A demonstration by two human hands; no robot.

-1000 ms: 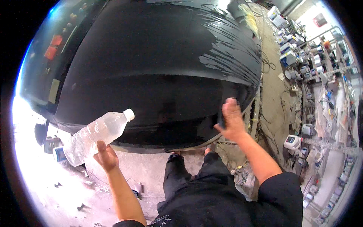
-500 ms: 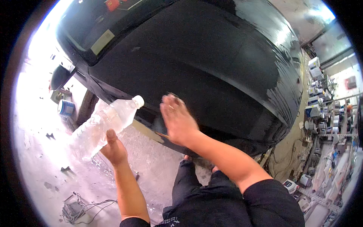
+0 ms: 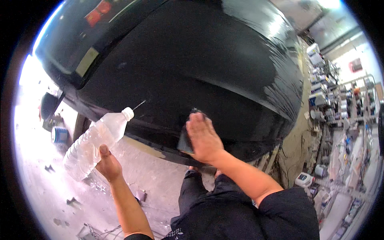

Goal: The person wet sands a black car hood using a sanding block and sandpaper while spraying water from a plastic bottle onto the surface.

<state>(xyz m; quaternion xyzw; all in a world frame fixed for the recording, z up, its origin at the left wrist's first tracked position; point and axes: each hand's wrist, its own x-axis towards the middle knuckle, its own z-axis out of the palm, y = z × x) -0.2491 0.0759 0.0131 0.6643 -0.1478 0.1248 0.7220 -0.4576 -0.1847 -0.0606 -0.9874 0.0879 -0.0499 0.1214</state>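
Observation:
My left hand (image 3: 109,166) is closed round a clear ribbed plastic bottle (image 3: 98,140) with a white cap. It is tilted, cap end up and to the right, and a thin jet of clear liquid (image 3: 139,105) leaves the cap over the car's black hood (image 3: 168,68). My right hand (image 3: 205,138) lies palm down at the hood's near edge, fingers stretched out and together. A dark edge shows past its fingertips. What is under the palm is hidden, and I cannot make it out. Streaky wet-looking marks (image 3: 280,86) cover the hood's far right side.
The windshield (image 3: 68,44) rises at the upper left, above a side mirror (image 3: 49,105). A blue and white bucket (image 3: 60,135) stands at the left. Shelves with several cans (image 3: 344,108) line the right side. Cables (image 3: 108,232) lie on the floor at the lower left.
A jet of liquid now comes from the bottle's cap. My right hand has moved right and lies lower along the hood's edge. The view has shifted, so the car sits further left.

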